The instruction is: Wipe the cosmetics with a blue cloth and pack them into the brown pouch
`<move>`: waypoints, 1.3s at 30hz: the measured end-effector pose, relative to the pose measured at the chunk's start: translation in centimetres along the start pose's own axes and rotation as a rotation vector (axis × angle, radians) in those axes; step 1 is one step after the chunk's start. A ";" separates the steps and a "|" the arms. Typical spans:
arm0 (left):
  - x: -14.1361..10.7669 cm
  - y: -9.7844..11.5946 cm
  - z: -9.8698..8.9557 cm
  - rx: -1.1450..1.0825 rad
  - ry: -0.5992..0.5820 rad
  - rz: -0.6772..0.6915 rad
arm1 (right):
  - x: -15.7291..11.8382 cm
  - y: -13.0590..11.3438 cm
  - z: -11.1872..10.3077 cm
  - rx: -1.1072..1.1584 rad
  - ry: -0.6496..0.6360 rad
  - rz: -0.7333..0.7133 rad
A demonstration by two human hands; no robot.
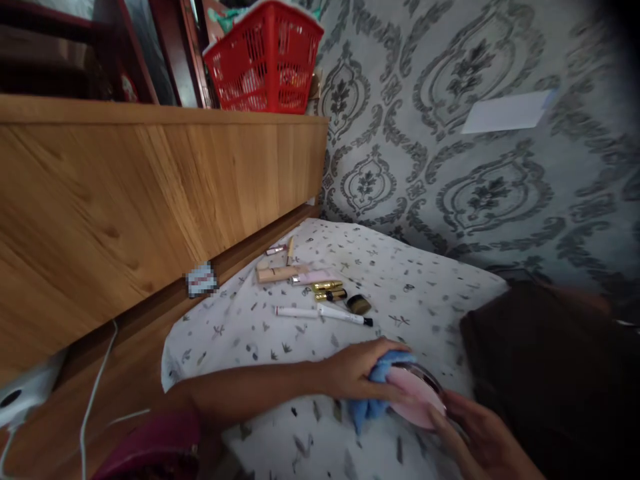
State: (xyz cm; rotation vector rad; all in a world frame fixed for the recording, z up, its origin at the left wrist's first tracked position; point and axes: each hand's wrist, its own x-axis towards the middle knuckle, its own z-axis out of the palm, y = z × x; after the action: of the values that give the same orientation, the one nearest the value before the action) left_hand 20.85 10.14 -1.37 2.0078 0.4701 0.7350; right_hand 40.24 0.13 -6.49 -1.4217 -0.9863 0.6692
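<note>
My left hand is closed on a blue cloth, pressing it against the left edge of a round pink compact. Fingers of my right hand grip the compact's right side, with a dark shiny part showing behind the pink disc. Beyond my hands, on a white patterned sheet, lie two white pens, gold tubes, a dark round brush head, a beige tube and a pale pink tube.
A wooden cabinet runs along the left, with a red basket on top. Patterned wallpaper rises behind the sheet. Something dark brown lies at the right. A white cable crosses the wooden floor at lower left.
</note>
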 end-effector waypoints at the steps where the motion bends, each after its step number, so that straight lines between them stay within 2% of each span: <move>1: 0.1 -0.4 0.1 -0.013 0.009 -0.015 | -0.3 -0.7 0.2 0.004 0.024 -0.014; 5: 0.3 -1.8 0.7 -0.063 -0.029 -0.062 | -1.7 -3.1 1.0 -0.054 -0.067 -0.020; 8: -0.1 -2.9 0.7 -0.106 -0.035 0.078 | -2.4 -3.5 1.6 -0.067 -0.079 -0.039; 10: -0.3 -3.2 0.6 -0.120 -0.046 0.113 | -2.7 -3.4 1.9 -0.073 -0.088 -0.072; 14: -0.5 -2.5 0.5 -0.124 -0.071 0.099 | -3.2 -3.4 2.2 -0.094 -0.113 -0.153; 20: -0.8 -1.5 0.3 -0.072 -0.117 0.101 | -3.2 -3.5 1.9 -0.198 -0.051 -0.235; 29: -0.6 -2.1 0.9 -0.069 -0.098 0.138 | -3.2 -3.3 1.9 -0.156 0.016 -0.211; 32: -0.6 -2.3 0.9 -0.079 -0.069 0.101 | -3.1 -2.9 2.0 -0.089 0.032 -0.165; 37: -0.6 -2.4 0.5 -0.138 -0.039 0.080 | -3.1 -2.6 2.0 0.004 -0.081 -0.063; 39: -0.7 -2.3 0.4 -0.161 -0.061 0.082 | -3.0 -2.9 2.0 0.008 -0.108 -0.069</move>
State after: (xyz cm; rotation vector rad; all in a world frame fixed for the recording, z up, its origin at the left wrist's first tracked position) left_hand 20.54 10.63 -3.69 1.9016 0.2851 0.7354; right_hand 36.57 -1.78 -4.32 -1.3499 -1.1107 0.7042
